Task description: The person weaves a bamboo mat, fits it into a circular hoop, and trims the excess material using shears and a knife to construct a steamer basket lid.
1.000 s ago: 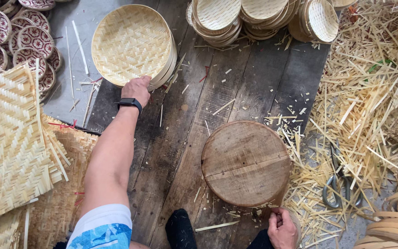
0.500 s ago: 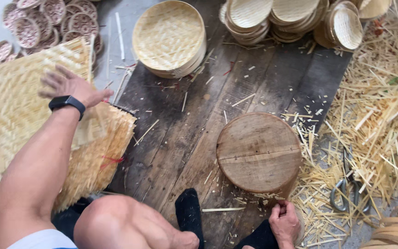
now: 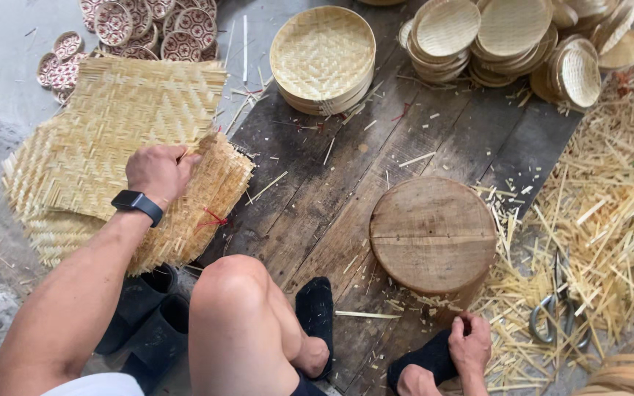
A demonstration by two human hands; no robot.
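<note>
A: Bamboo, woven flat: mat stack (image 3: 122,158) at left, on floor beside plank platform (image 3: 346,183). Left hand (image 3: 157,172) pinching top sheet's edge.

B: Probably light, springy, splintery; best gripped along edge. Right hand (image 3: 469,345) low by round wooden block (image 3: 433,233); grip unclear.

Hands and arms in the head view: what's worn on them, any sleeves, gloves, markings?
Both hands are bare, no gloves. The left hand has a black smartwatch with a dark band on the wrist; the forearm is uncovered. The right hand shows no watch, ring or sleeve. No markings are visible on either.
</note>
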